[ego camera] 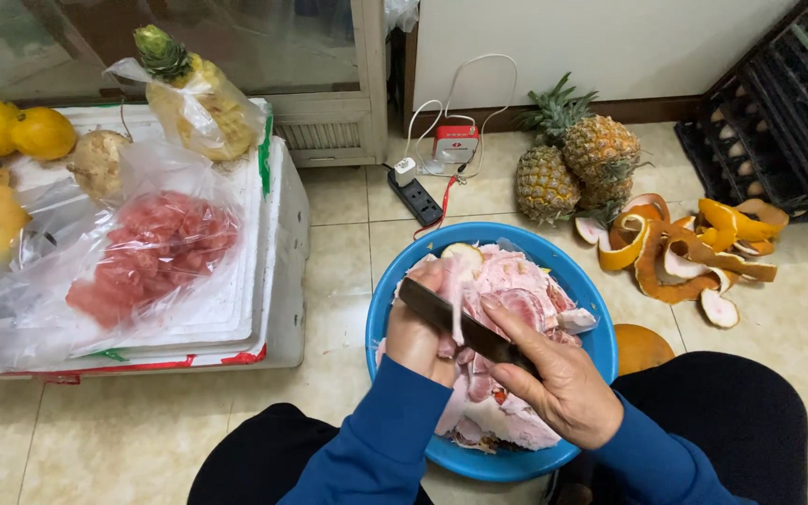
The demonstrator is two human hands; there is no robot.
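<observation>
A blue plastic basin sits on the tiled floor between my knees, full of pale pink pomelo flesh and pith scraps. My right hand grips a dark-bladed knife that points up and left across the basin. My left hand holds a piece of pomelo against the blade, with a strip of white membrane hanging from it. Both sleeves are blue.
A white foam box at left carries a clear bag of peeled pink segments, a bagged pineapple and yellow fruits. Two pineapples, orange peels, a power strip and black crates lie beyond.
</observation>
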